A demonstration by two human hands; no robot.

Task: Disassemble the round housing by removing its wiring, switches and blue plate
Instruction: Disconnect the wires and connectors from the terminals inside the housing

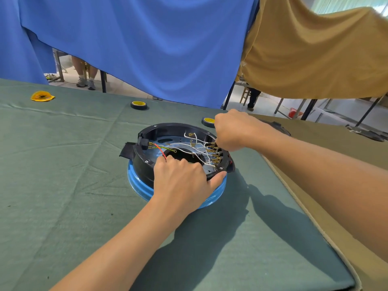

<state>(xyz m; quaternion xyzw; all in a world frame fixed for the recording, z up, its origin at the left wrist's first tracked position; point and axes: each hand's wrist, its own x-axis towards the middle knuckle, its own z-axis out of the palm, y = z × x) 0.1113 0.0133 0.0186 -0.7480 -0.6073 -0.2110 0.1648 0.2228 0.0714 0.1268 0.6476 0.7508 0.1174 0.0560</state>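
— Holding it where?
— Left hand [182, 179] clamps the near rim of the round housing [142, 164], mid-tabletop [84, 164]. Right hand [233, 131] pinches wiring [196, 138] at the switches [216, 153] on the right wall.
— How will it handle?
— Probably light, stiff plastic. The leads look soft, so pull at the brass connector, not the strand.
— Inside?
— White, red and green-yellow leads lie loose over the blue plate [138, 185].
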